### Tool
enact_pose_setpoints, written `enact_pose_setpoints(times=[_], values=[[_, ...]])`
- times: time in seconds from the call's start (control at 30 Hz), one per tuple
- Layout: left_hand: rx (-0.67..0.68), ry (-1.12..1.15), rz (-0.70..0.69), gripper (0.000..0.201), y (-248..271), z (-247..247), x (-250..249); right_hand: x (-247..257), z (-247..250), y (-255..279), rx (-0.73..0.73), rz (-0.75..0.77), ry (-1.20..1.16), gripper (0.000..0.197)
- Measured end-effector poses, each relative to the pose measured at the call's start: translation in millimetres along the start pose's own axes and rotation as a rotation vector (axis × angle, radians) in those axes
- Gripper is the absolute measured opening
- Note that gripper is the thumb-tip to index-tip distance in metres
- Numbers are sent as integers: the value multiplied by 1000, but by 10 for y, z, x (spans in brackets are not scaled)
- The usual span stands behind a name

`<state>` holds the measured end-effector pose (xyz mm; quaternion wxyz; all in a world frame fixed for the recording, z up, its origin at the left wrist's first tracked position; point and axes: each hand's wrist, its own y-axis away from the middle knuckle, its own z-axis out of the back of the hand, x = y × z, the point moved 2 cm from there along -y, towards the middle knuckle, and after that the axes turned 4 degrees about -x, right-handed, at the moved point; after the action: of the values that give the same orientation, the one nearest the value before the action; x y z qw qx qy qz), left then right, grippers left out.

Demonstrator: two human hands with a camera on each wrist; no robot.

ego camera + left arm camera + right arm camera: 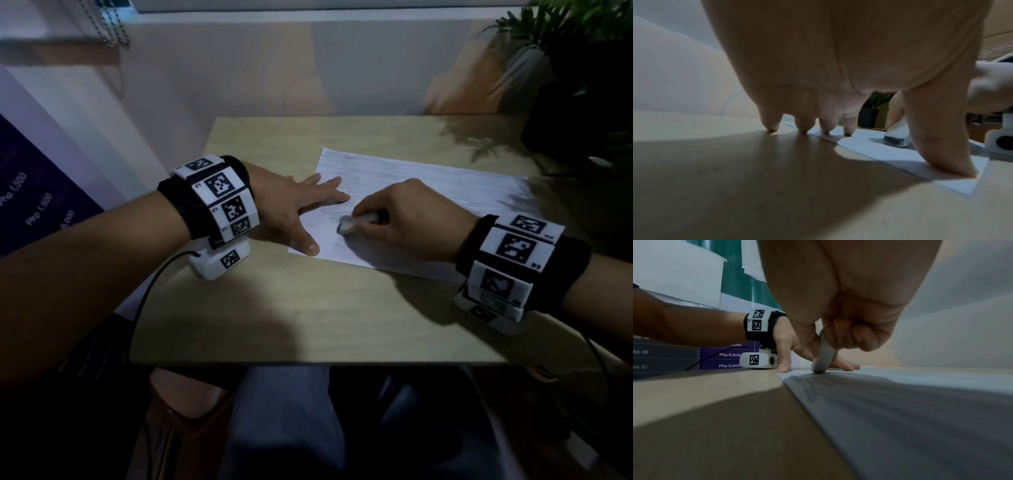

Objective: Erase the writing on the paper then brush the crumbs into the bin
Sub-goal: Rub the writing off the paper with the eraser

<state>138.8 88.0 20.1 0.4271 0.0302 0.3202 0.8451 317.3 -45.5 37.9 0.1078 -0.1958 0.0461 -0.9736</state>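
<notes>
Nearest us, our right hand (407, 219) pinches the worn white eraser (347, 225) against thin white paper (428, 192) (lines apparently remain); our splayed left hand (291, 205) slipping risks creasing it.

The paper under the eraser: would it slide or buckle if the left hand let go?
Probably. The paper is one thin loose sheet on a smooth table, so rubbing with the eraser could drag or crease it. The left hand presses its near edge flat, likely for that reason.
</notes>
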Motion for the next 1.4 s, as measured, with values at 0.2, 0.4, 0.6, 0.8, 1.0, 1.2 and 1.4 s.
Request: enact_pose_setpoints(times=[0.2,0.4,0.6,0.8,1.0,1.2,1.4], values=[[-16,8,-21,110,46,32,-100,33,-6,27,96,-1,-89,27],[-16,8,-30,110,62,41,-108,85,-43,59,138,89,-90,29],[-20,14,-27,109,73,42,-121,47,-50,26,22,41,-39,32],[-25,5,-31,110,49,39,-111,41,-67,26,65,47,-59,32],[-16,-8,-20,113,41,39,-112,116,-48,78,154,125,-83,25],[-17,0,-20,109,55,35,-105,-28,-44,6,-27,1,38,41],[-11,-3,-26,110,64,39,-104,27,-33,38,38,26,-14,37]])
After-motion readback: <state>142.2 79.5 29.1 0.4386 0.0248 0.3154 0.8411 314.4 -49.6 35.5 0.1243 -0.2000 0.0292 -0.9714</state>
